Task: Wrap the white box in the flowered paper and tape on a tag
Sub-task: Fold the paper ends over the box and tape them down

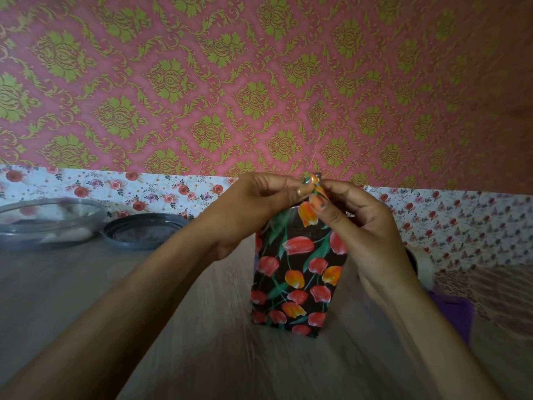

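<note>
Left hand: fingers curled, thumb and fingertips pinching the tip of the paper flap at the top end of the wrapped box. Right hand: same, thumb and forefinger pinching that flap tip from the other side. Fingertips of both hands meet there, almost touching.

The box is right below and between the hands, standing on end on the wooden table, tilted slightly. It is fully covered in black paper with red and orange tulips; no white is visible. Left palm sits against the box's upper left edge, right palm against its upper right side.

Far left on the table: clear bowl, with a round dark-rimmed lid just beside it. Behind the right wrist: tape roll, partly hidden. A purple object lies by the right forearm; can't tell what it is. Motion blur in the lower frame.
</note>
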Motion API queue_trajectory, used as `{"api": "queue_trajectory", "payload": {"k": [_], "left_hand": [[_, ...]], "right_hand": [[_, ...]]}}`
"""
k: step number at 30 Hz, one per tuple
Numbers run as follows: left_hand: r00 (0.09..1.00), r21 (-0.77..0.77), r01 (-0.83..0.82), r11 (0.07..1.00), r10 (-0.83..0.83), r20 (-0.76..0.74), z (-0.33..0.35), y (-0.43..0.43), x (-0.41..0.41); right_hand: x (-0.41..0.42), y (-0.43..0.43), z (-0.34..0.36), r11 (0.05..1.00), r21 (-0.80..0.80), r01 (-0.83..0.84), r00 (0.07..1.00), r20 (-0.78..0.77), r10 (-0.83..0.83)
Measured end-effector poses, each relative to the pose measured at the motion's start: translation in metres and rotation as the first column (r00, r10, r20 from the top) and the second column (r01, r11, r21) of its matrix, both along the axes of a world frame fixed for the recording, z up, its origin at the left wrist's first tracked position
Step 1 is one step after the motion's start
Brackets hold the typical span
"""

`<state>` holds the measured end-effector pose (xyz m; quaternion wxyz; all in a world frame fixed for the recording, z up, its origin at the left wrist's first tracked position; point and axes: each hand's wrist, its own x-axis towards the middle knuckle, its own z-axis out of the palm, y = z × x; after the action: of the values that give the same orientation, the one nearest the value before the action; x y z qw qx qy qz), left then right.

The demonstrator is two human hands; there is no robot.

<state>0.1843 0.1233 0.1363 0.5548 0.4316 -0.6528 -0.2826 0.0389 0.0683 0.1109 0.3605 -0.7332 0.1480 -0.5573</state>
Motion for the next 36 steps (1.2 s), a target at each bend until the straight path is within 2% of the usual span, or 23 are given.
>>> {"api": "queue_trajectory", "payload": {"k": [3,6,7,9,11,13,17,20,23,27,32,36], "left_hand": [[0.994,0.063,-0.096,0.993,0.092,0.059,0.000,-0.005,0.001],[0.992,0.102,-0.105,0.989,0.111,-0.053,0.003,-0.006,0.004],[0.994,0.092,-0.087,0.992,0.093,-0.061,0.002,-0.005,0.006],[0.996,0.086,-0.062,0.994,0.057,0.063,-0.002,-0.003,0.012],[0.988,0.148,0.013,0.989,-0.036,0.153,-0.005,-0.001,0.019],[0.982,0.188,0.093,0.978,-0.122,0.147,-0.007,0.000,0.023],[0.976,0.149,0.144,0.978,-0.166,0.143,-0.008,-0.002,0.025],[0.972,0.127,0.144,0.981,-0.165,0.168,-0.009,-0.003,0.027],[0.945,0.086,0.169,0.982,-0.186,0.267,-0.006,0.002,0.029],[0.874,0.061,0.244,0.968,-0.246,0.418,-0.002,0.009,0.027],[0.846,0.064,0.238,0.969,-0.239,0.477,0.001,0.011,0.024],[0.840,0.063,0.214,0.975,-0.217,0.498,0.000,0.011,0.026]], "right_hand": [[-0.003,0.001,0.010,0.993,-0.082,0.080,0.996,-0.027,-0.082],[0.000,0.000,0.014,0.994,-0.084,0.074,0.997,-0.019,-0.076],[0.000,-0.002,0.014,0.997,-0.052,0.065,0.998,-0.014,-0.065],[0.001,-0.005,0.015,0.998,0.046,0.049,0.999,-0.008,-0.049],[0.000,-0.009,0.018,0.990,0.127,0.055,0.998,-0.033,-0.052],[0.000,-0.011,0.022,0.982,0.170,0.086,0.996,-0.051,-0.078],[0.003,-0.013,0.024,0.964,0.203,0.169,0.983,-0.106,-0.150],[-0.001,-0.014,0.026,0.946,0.288,0.149,0.982,-0.156,-0.107],[-0.003,-0.013,0.032,0.919,0.373,0.124,0.976,-0.214,-0.045],[-0.008,-0.017,0.039,0.833,0.547,0.077,0.961,-0.264,0.084],[-0.007,-0.017,0.041,0.742,0.666,-0.073,0.950,-0.181,0.256],[-0.006,-0.014,0.043,0.696,0.711,-0.101,0.945,-0.150,0.291]]}}
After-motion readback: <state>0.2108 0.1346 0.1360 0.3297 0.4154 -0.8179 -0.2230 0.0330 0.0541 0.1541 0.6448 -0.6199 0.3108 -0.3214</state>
